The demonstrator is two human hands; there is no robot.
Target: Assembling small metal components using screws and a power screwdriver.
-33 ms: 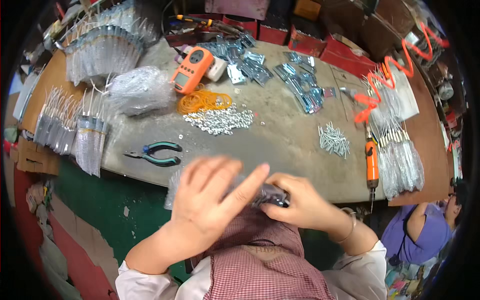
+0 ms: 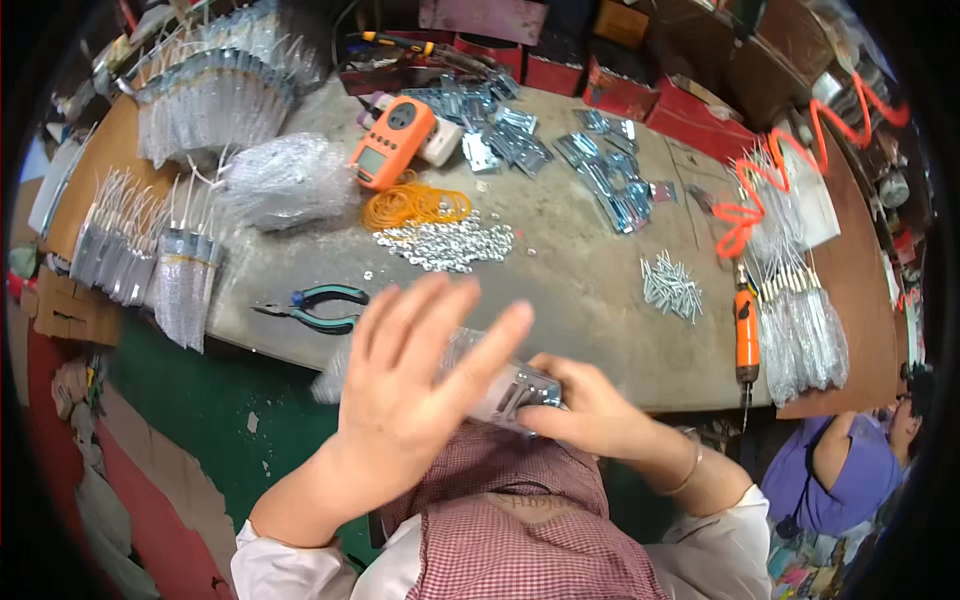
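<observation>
My right hand point(image 2: 580, 405) pinches the shiny metal end of a bubble-wrapped metal part point(image 2: 510, 400) just above my lap, thumb on its slotted face. The clear wrap runs on leftward behind my left hand point(image 2: 410, 380). Stretched out and spread, my left fingers are blurred, and whether the palm touches the wrap I cannot tell. Teal-handled pliers point(image 2: 318, 308) lie open beyond my left hand. Farther back are a heap of small metal nuts point(image 2: 445, 245) and a tangle of orange rubber bands point(image 2: 415, 205).
Bubble-wrapped parts with white wires point(image 2: 185, 280) are bundled at the left, and others point(image 2: 800, 320) at the right. An orange power screwdriver point(image 2: 746, 325) lies near a pile of screws point(image 2: 670, 287). Behind are metal brackets point(image 2: 605, 180) and an orange meter point(image 2: 393, 143). A person in purple point(image 2: 835, 480) sits at right.
The wrapped part has turned in my right hand, so its bright slotted metal face now shows. My left fingers have risen slightly and spread wider.
</observation>
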